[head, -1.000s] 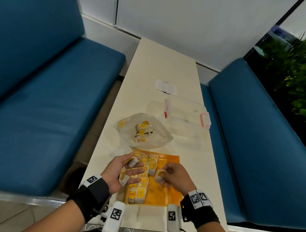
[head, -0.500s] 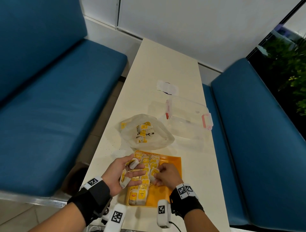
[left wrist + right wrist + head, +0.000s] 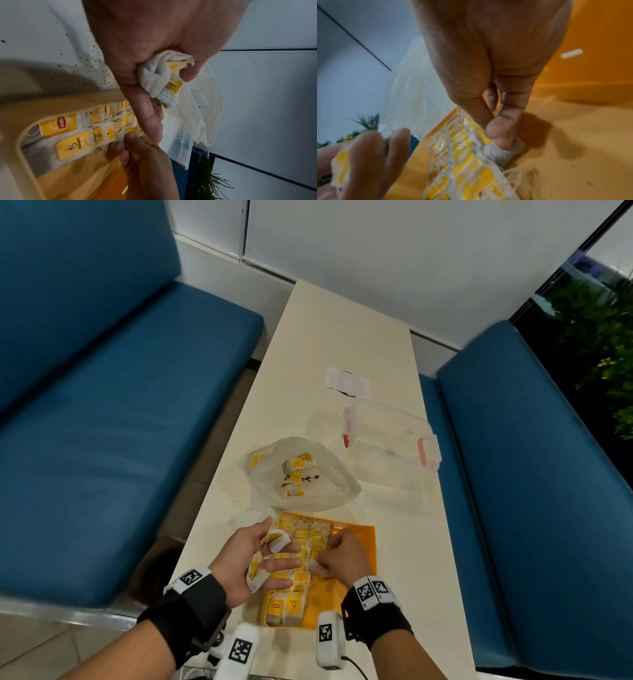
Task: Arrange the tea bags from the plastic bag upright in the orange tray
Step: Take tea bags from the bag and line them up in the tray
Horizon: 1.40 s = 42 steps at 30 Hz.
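In the orange tray (image 3: 363,546) at the table's near end, the right hand (image 3: 344,556) pinches a tea bag (image 3: 503,151) between thumb and curled fingers, setting it against the right side of the standing rows of tea bags (image 3: 298,573). Just left, the left hand (image 3: 250,563) lies palm up over the tray's left edge, its fingers loosely curled around a few more bags (image 3: 161,81). Farther along sits the plastic bag (image 3: 305,474), with bags inside, and right of it a clear container (image 3: 390,436).

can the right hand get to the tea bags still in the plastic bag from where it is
Probably yes: the plastic bag lies open just beyond the orange tray, nothing between, though the right hand is busy with a tea bag.
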Tool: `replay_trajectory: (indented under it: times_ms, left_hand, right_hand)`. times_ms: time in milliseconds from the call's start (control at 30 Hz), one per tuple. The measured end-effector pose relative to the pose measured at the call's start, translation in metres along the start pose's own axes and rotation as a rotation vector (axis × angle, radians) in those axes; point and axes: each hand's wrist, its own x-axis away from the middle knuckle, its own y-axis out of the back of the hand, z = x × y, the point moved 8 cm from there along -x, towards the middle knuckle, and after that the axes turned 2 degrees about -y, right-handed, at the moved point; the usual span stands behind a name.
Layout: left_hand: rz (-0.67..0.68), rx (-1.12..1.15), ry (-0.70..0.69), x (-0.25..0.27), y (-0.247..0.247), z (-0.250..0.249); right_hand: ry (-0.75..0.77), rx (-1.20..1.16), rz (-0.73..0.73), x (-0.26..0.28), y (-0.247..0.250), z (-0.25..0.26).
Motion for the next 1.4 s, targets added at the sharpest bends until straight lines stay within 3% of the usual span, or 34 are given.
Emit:
replay_trajectory:
  times_ms: [67, 167, 267, 333, 533, 767, 933, 1033, 1167, 1400]
  left_hand:
    - [0.002, -0.007, 0.000, 0.001, 0.000, -0.001]
    - [0.012, -0.031, 0.006, 0.002, -0.001, -0.002]
    - [0.020, -0.059, 0.008, 0.001, -0.005, -0.001]
    - [0.023, -0.076, 0.013, 0.001, -0.009, -0.001]
    - [0.031, -0.069, 0.015, -0.001, -0.012, -0.001]
    - [0.029, -0.069, 0.015, -0.002, -0.006, 0.002]
    - [0.099, -0.049, -0.068, 0.008, -0.012, -0.003]
    - [0.096, -0.183, -0.179, 0.011, -0.015, -0.010]
    - [0.064, -0.307, -0.262, 0.009, -0.017, -0.014]
    - [0.008, -0.266, -0.175, 0.005, -0.006, -0.009]
  right_hand:
    - [0.081, 0.074, -0.092, 0.007, 0.014, 0.012]
    - [0.354, 0.025, -0.190, 0.038, 0.031, 0.047]
    - [0.634, 0.017, 0.008, 0.078, 0.016, 0.086]
    - [0.712, 0.098, 0.118, 0.092, 0.003, 0.099]
    - [0.736, 0.164, 0.198, 0.095, -0.011, 0.102]
    - [0.779, 0.296, 0.171, 0.093, -0.015, 0.095]
    - [0.568, -0.103, -0.005, 0.076, 0.010, 0.084]
    - [0.423, -0.365, 0.075, 0.070, 0.014, 0.078]
    - [0.377, -0.462, 0.118, 0.068, 0.016, 0.074]
    - [0.359, -0.504, 0.059, 0.058, 0.041, 0.059]
